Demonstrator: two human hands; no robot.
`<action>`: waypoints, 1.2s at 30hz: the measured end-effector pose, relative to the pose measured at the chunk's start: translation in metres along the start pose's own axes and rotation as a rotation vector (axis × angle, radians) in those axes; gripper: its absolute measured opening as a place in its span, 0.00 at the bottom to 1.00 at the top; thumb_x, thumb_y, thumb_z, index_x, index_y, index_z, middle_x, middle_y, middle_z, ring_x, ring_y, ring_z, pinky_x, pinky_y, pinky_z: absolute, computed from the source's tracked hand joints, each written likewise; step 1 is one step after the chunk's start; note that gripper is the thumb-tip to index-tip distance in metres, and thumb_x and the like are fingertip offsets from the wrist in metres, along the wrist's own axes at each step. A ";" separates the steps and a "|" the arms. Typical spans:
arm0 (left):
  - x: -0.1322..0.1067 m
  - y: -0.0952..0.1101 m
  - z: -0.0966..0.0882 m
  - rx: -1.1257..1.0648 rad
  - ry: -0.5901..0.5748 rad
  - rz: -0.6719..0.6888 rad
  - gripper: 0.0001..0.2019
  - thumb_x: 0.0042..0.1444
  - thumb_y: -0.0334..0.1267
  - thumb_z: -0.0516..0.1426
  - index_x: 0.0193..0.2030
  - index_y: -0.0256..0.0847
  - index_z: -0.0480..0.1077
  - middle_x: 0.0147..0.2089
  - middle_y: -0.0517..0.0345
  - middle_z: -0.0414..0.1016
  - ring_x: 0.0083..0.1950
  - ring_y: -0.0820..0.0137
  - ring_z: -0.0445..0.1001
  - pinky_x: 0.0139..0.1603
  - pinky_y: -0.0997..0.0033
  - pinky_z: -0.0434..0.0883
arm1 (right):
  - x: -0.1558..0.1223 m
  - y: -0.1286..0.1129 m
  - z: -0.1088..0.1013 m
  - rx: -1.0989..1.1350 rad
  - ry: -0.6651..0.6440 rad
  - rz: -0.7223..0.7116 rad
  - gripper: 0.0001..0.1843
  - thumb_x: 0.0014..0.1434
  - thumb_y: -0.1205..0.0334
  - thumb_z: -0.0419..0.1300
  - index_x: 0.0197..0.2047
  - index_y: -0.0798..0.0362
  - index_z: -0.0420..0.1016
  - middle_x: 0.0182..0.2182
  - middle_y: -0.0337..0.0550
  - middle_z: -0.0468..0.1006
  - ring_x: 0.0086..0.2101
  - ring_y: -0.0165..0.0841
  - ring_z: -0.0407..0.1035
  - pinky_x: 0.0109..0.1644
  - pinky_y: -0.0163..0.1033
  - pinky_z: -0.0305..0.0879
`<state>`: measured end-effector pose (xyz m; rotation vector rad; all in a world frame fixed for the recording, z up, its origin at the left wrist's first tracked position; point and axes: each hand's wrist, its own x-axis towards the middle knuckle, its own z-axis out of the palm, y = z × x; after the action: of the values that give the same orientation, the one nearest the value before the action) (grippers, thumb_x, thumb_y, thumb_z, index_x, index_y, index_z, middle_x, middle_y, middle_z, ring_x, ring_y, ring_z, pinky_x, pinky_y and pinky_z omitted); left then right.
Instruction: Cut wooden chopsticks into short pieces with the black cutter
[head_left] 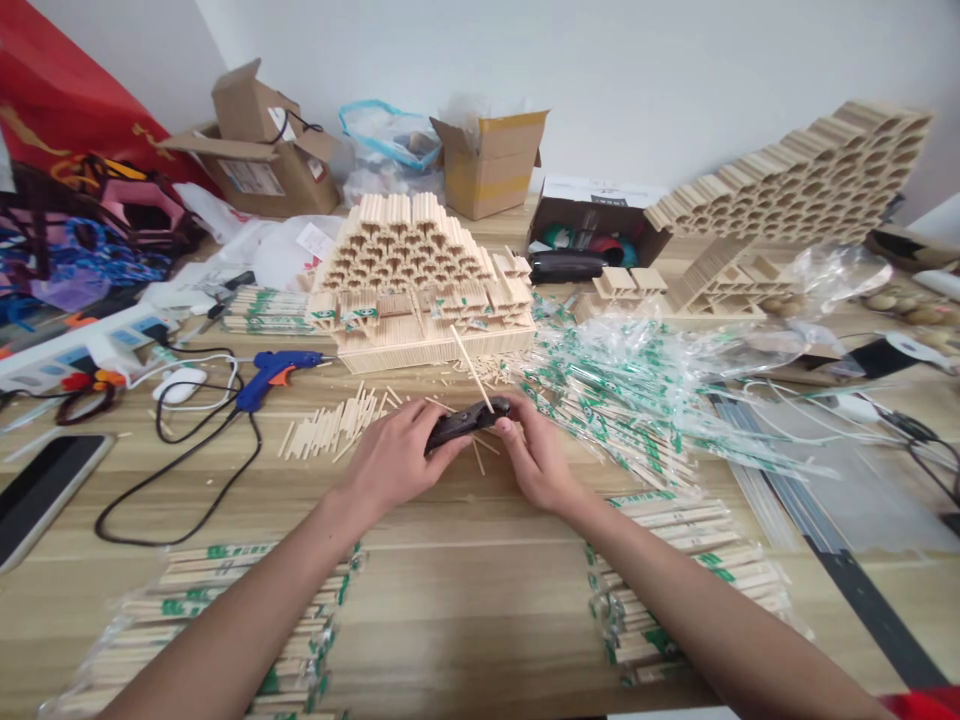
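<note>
Bench [465, 590] of pale, grained wood spreads under everything, and near its middle stands a stepped model [420, 285] made of light sticks, pierced by rows of small cells. Right of this model rises a larger slanted stick structure [795, 185], leaning up and outward. Behind the model, an open cardboard box [255, 170] sits to the left and a yellow-taped box [495, 165] slightly to the right. To the model's right and a little nearer lies a loose heap of green-printed wrappers [615, 375]. Well in front of the model are two spreads of wrapped chopsticks, the left bundle [165, 605] and the right bundle [716, 535], each partly under a forearm.

Phone [49, 490] and blue glue gun [274, 378] lie left of the model, the gun the closer of the two, its nozzle toward the model's base.

Left hand [397, 450] and right hand [536, 450] meet just in front of the model. The left grip is clamped on a dark tool [457, 425], thumb underneath. The right grip closes in at the tool's other end; I cannot tell whether it bears on the tool, the stick or both. A single stick [472, 370] slants from that end up toward the model. Short cut pieces [337, 422] lie in front of the model, to its left, near the left hand.
</note>
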<state>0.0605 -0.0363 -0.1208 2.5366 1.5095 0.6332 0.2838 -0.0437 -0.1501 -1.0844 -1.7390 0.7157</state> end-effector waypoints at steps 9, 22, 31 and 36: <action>0.003 0.000 -0.010 0.155 -0.095 -0.146 0.31 0.64 0.69 0.47 0.41 0.41 0.72 0.39 0.50 0.80 0.40 0.57 0.80 0.35 0.63 0.68 | -0.001 -0.001 0.002 0.096 0.074 0.092 0.19 0.75 0.48 0.48 0.56 0.52 0.67 0.48 0.51 0.77 0.47 0.39 0.73 0.53 0.47 0.70; 0.003 0.001 -0.012 0.136 -0.150 -0.158 0.32 0.66 0.68 0.45 0.38 0.41 0.74 0.37 0.49 0.79 0.37 0.58 0.79 0.34 0.64 0.66 | 0.004 -0.003 -0.004 0.249 0.082 0.214 0.23 0.73 0.46 0.51 0.59 0.51 0.75 0.36 0.44 0.77 0.33 0.35 0.70 0.40 0.41 0.69; 0.002 0.004 -0.011 0.187 -0.183 -0.120 0.32 0.64 0.69 0.45 0.42 0.46 0.79 0.38 0.52 0.80 0.39 0.57 0.80 0.34 0.62 0.67 | 0.006 -0.008 -0.001 0.429 0.089 0.313 0.18 0.64 0.45 0.63 0.46 0.51 0.79 0.41 0.48 0.80 0.36 0.37 0.76 0.34 0.39 0.74; 0.002 0.007 -0.009 0.186 -0.204 -0.112 0.31 0.64 0.68 0.47 0.41 0.45 0.80 0.37 0.51 0.80 0.39 0.56 0.79 0.37 0.61 0.70 | 0.007 -0.009 0.002 0.481 0.085 0.416 0.18 0.62 0.44 0.65 0.40 0.52 0.78 0.28 0.41 0.76 0.24 0.32 0.70 0.22 0.36 0.67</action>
<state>0.0627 -0.0390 -0.1100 2.5303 1.6897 0.2201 0.2779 -0.0418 -0.1408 -1.1191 -1.1853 1.2513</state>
